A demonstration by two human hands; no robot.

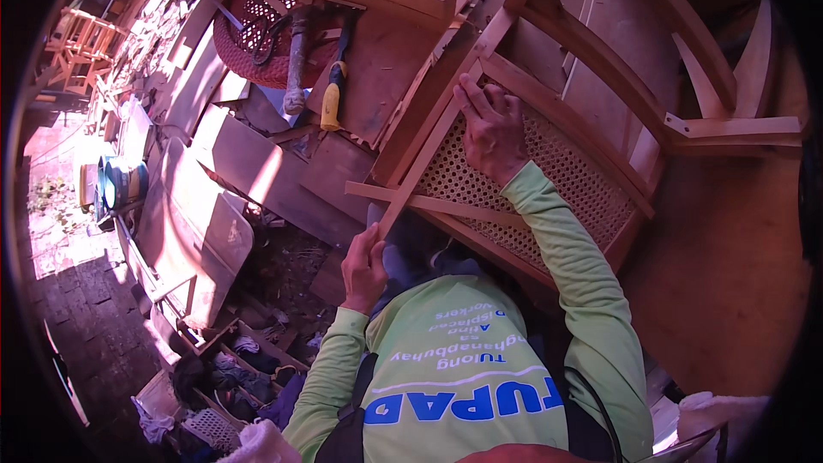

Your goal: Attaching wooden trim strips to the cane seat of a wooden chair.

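Note:
A wooden chair frame (591, 51) lies before me, with a woven cane panel (557, 150) set in it. Along the panel's left side runs a thin wooden strip (426, 154). Its near end is in my left hand (364, 273), fingers closed round it. My right hand (495, 130) rests over the cane, its bent fingers pinching the strip's far end against the frame. A second thin strip (463, 208) crosses beneath or over the first near its lower end; which one is on top I cannot tell. My right forearm hides this second strip's right end.
Beyond the frame, a wooden-handled hammer (295, 64) and a tool with a yellow-and-black handle (333, 96) lie by a red perforated basket-like thing (236, 56). Boards (257, 167) and scraps cover the left side. A blue-green can (123, 182) stands farther left. Curved chair legs (754, 60) jut out right.

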